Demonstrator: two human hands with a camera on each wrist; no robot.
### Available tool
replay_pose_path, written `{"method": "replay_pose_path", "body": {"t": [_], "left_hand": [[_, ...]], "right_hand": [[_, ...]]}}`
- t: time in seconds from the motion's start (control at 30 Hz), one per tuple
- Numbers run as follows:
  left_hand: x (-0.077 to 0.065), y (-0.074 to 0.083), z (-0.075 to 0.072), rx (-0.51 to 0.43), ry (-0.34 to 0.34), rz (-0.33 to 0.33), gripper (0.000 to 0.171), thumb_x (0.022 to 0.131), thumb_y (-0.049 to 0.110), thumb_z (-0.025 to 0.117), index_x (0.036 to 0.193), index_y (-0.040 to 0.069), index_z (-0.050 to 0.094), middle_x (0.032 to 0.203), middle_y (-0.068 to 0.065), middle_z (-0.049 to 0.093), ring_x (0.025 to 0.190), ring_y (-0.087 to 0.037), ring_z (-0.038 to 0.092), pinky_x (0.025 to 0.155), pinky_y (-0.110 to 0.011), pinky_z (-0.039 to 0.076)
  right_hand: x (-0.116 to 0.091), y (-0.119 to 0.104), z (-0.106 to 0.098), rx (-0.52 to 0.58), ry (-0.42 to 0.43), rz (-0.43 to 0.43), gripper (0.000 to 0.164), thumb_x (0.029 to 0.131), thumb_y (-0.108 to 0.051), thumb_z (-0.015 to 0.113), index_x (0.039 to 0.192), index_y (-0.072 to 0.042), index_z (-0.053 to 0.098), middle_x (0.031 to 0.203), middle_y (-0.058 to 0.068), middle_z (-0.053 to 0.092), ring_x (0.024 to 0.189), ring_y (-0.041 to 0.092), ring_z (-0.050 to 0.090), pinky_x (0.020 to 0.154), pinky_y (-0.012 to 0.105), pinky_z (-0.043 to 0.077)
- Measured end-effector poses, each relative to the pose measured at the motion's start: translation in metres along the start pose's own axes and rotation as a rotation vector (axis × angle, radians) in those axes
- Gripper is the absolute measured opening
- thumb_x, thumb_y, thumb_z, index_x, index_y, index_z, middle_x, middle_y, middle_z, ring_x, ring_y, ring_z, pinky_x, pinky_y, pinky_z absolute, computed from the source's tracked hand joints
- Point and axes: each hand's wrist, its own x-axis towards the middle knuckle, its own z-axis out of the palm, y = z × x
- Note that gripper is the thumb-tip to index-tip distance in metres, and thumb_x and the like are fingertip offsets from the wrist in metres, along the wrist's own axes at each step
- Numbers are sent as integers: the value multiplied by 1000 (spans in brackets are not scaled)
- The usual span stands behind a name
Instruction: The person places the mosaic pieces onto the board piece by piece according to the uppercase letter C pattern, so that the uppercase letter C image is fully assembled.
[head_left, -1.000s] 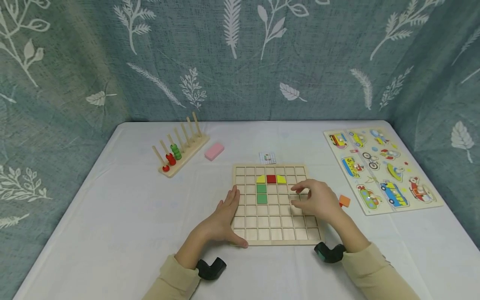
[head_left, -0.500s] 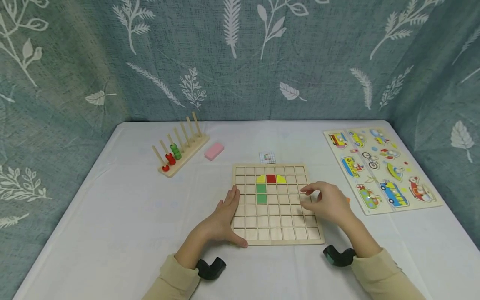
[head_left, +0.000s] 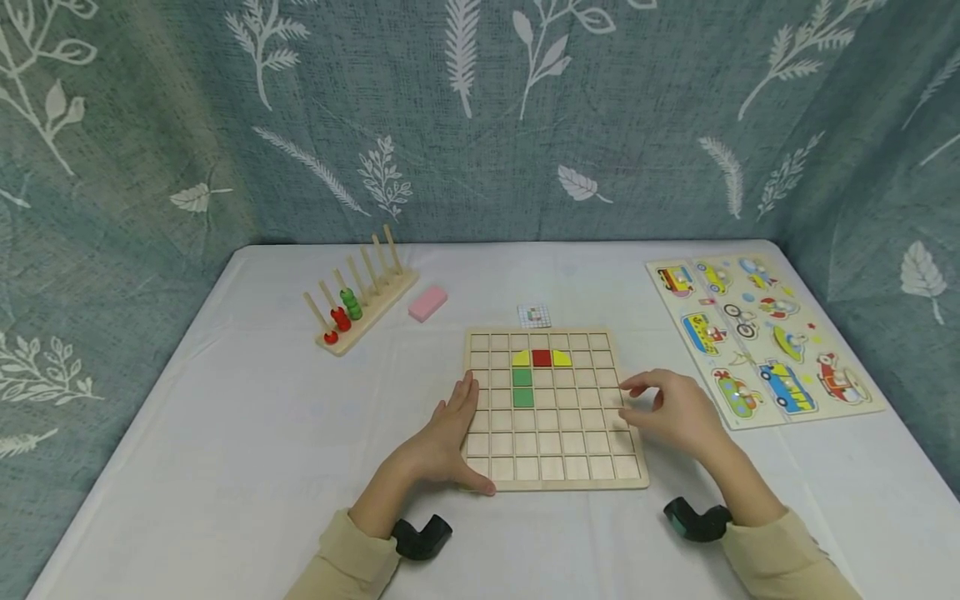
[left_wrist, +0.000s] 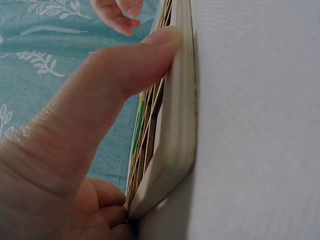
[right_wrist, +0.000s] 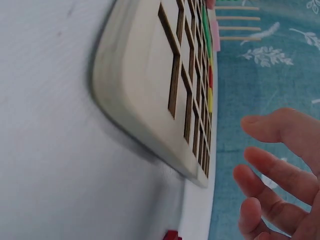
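Observation:
The square wooden grid board (head_left: 555, 485) lies flat on the table. Its upper cells hold a red square tile (head_left: 542, 358), two yellow curved tiles (head_left: 562, 359) and two green square tiles (head_left: 522, 377). My left hand (head_left: 438, 437) is spread at the board's near left corner: straight fingers along the left side, thumb (left_wrist: 150, 55) on the near edge. Over the board's right edge hovers my right hand (head_left: 675, 412), its thumb and fingers apart with nothing between them. A small red piece (right_wrist: 172, 235) shows at the bottom of the right wrist view; in the head view that hand hides it.
A small pattern card (head_left: 534, 315) lies behind the board. To the left are a pink block (head_left: 428, 304) and a peg stand (head_left: 367, 312) with red and green beads. A vehicle picture puzzle (head_left: 765, 342) lies at the right.
My right hand has moved right, from over the grid to the board's right edge, now covering the orange tile seen there earlier. The left hand and the placed tiles stay put.

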Motion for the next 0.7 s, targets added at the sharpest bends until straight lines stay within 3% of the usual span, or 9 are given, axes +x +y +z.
{"method": "replay_pose_path", "body": {"t": [0.4, 0.7], "left_hand": [[0, -2, 0, 6, 1, 8, 134, 50, 33, 90, 144, -5, 2, 151, -14, -9, 138, -24, -7, 110, -44, 5], [0, -1, 0, 3, 6, 6, 135, 49, 32, 90, 143, -6, 3, 151, -15, -8, 138, -24, -6, 110, -45, 6]], "right_hand": [[-7, 12, -5, -17, -22, 38, 31, 72, -18, 75, 100, -7, 68, 87, 4, 65, 58, 15, 44, 50, 27, 36], [-14, 20, -9, -23, -20, 15, 33, 70, -18, 77, 100, -6, 68, 87, 4, 66, 65, 15, 50, 55, 27, 38]]}}
